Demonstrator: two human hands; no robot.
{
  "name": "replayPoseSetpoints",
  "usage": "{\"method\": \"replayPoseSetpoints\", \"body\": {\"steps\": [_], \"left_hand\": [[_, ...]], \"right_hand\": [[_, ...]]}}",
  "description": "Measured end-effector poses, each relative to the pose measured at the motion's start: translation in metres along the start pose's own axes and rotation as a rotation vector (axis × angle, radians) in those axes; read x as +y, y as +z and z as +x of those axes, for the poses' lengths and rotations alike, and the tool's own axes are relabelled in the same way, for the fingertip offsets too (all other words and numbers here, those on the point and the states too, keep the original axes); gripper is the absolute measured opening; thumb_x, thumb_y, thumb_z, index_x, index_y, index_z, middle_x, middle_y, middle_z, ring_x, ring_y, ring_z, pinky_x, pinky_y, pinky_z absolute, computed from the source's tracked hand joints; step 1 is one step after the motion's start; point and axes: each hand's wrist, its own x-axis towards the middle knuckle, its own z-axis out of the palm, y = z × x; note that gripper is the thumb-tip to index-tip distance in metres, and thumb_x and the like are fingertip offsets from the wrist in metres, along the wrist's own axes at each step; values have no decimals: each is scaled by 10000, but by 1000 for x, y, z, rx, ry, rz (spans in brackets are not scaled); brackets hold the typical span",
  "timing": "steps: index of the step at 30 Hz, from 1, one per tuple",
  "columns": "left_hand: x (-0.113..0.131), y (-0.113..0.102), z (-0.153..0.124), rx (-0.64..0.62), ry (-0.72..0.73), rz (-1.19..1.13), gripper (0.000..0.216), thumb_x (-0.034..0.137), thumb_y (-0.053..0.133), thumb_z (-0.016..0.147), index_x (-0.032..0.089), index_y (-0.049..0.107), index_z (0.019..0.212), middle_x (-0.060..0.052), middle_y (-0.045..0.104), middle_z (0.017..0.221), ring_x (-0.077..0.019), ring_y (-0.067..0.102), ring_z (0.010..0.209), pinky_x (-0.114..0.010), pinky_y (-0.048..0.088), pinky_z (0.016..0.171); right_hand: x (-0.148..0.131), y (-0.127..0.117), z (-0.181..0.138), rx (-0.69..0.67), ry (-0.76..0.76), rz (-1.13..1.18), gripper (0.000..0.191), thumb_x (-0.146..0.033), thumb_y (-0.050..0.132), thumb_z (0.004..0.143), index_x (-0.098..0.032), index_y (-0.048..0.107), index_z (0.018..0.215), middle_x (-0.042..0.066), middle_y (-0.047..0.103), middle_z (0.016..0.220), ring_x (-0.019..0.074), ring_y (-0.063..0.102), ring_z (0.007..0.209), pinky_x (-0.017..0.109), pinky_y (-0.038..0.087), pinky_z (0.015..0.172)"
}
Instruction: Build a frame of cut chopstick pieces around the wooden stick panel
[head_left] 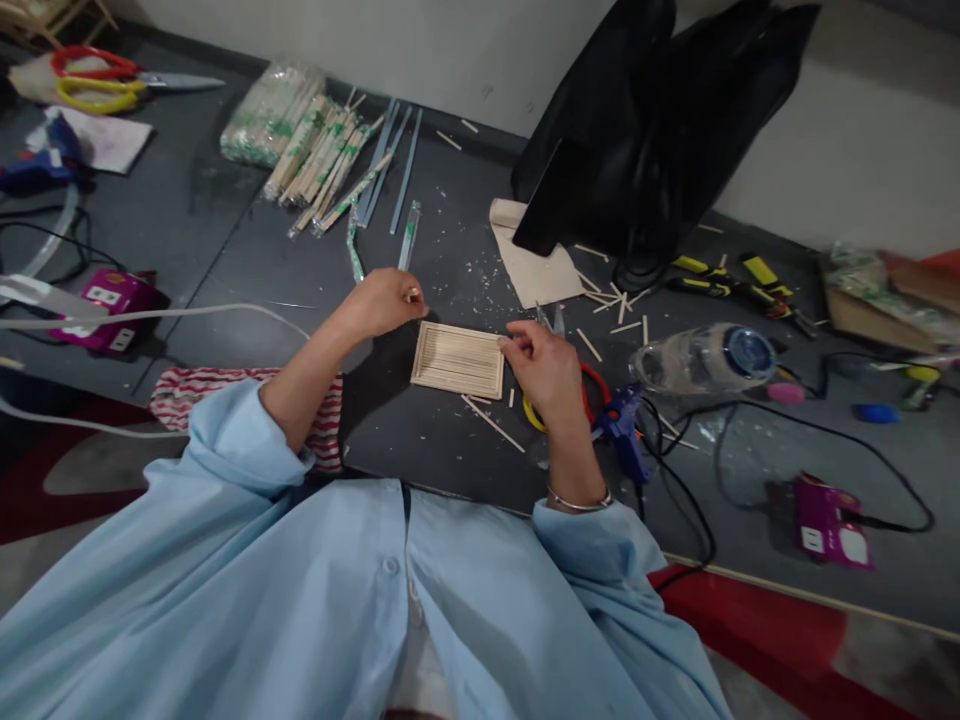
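Note:
A small rectangular tray [459, 362] of thin wooden sticks, with a raised rim, lies flat on the dark table in front of me. My right hand [545, 372] is at its right far corner, thumb and fingertips closed on the rim. Just beyond the left far corner, my left hand [386, 302] is held with curled fingers; something small and pale shows between them, too little to name. Partly under my right hand lie scissors [596, 390] with red and yellow handles. A blue glue gun [626, 432] rests to the right of that wrist.
Wrapped bundles of sticks [319, 150] lie at the back left, beside blue strips [405, 170]. A black bag [600, 130] stands at the back. Rightward are loose sticks [589, 345], a plastic bottle [701, 360], and a purple box [832, 522] with a cable. Striped cloth [326, 420] hangs over the near edge.

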Motion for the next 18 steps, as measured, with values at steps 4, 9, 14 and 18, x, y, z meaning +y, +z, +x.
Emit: {"method": "replayPoseSetpoints", "body": {"steps": [4, 9, 14, 18], "left_hand": [[6, 3, -3, -145, 7, 150, 214, 289, 645, 814, 166, 757, 950, -77, 737, 918, -205, 659, 860, -280, 445, 725], [11, 9, -4, -120, -26, 164, 247, 299, 598, 853, 164, 759, 982, -98, 739, 958, -224, 670, 909, -292, 460, 760], [11, 10, -3, -122, -58, 195, 241, 322, 582, 869, 163, 759, 908, -93, 742, 912, -218, 669, 892, -273, 447, 730], [13, 9, -4, -136, -66, 172, 269, 306, 551, 875, 138, 760, 892, -94, 730, 847, -208, 662, 817, -283, 432, 683]], "right_hand": [[-3, 10, 2, -7, -19, 27, 214, -276, 561, 884, -185, 719, 997, 81, 726, 888, 235, 654, 831, 356, 488, 791], [4, 18, 6, 64, 31, 130, 165, -252, 542, 878, -199, 698, 875, 62, 735, 860, 223, 669, 799, 344, 490, 759], [5, 20, 7, 106, 54, 69, 149, -225, 535, 854, -206, 675, 807, 59, 725, 801, 229, 657, 762, 350, 482, 738], [2, 20, 6, 78, 48, 22, 190, -191, 495, 858, -193, 682, 826, 91, 738, 835, 230, 658, 760, 345, 473, 734]]}}
